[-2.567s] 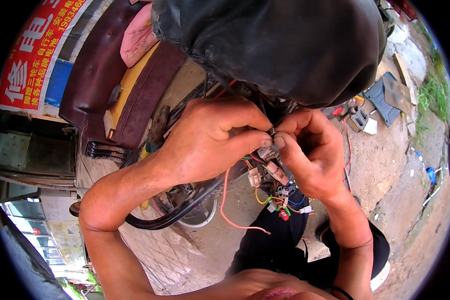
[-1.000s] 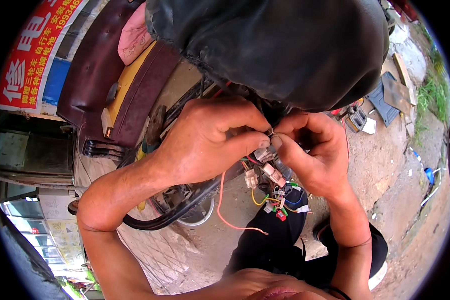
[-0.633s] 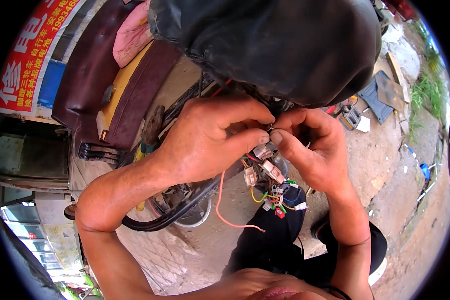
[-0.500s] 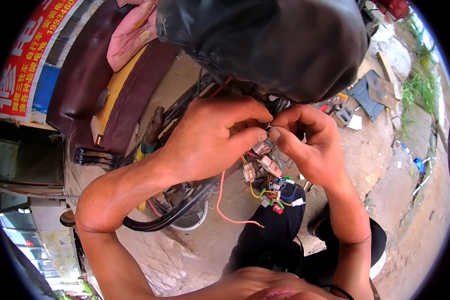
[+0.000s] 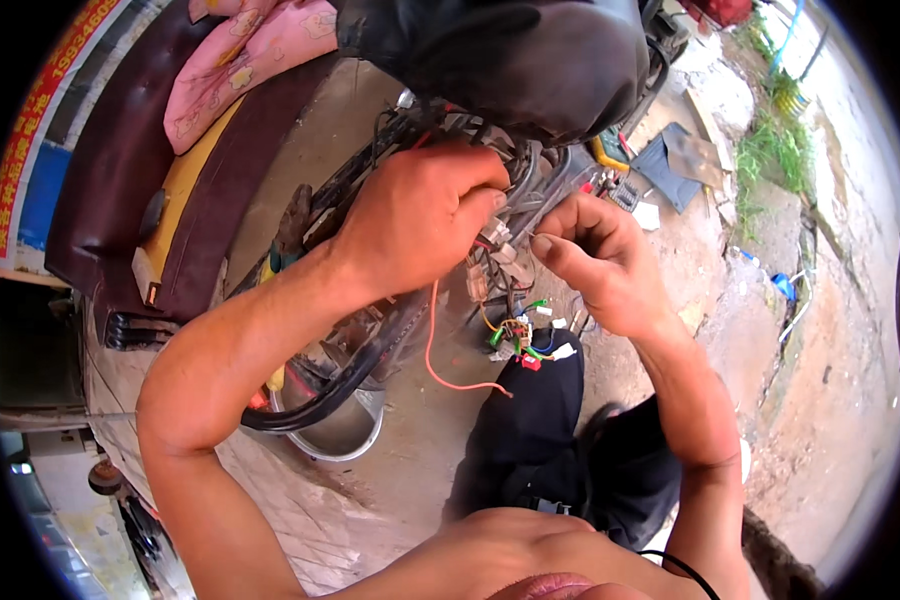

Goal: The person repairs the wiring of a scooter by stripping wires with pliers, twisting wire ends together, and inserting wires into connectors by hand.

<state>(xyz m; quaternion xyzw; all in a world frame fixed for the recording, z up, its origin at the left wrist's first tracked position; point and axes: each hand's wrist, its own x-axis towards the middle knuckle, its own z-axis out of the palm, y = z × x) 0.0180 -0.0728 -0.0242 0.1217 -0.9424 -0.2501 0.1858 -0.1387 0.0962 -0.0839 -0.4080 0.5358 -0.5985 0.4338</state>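
My left hand (image 5: 415, 215) is closed among the dark wiring at the machine's front, thumb and forefinger curled on something hidden in the tangle. My right hand (image 5: 605, 270) is a little apart to the right, fingers curled and thumb near the forefinger, on something too small to name. Between them hang pale connectors (image 5: 505, 255) on wires. Below, a bundle of small white, green and red plugs (image 5: 530, 355) dangles over my dark-trousered leg. A loose pink wire (image 5: 432, 335) hangs from beneath my left hand, and a large black cover (image 5: 510, 50) bulges above the wiring.
A maroon padded seat (image 5: 260, 175) with pink floral cloth (image 5: 240, 70) stands left. A curved black tube (image 5: 340, 385) passes over a metal basin (image 5: 335, 440). On the concrete at right lie dark mats (image 5: 670, 170), tools (image 5: 620, 195), blue debris (image 5: 782, 287) and weeds (image 5: 780, 150).
My hands, whose fingertips met earlier, have separated, the left moving upward and left, the right staying right. The view has shifted, so the cover and seat sit higher and further left.
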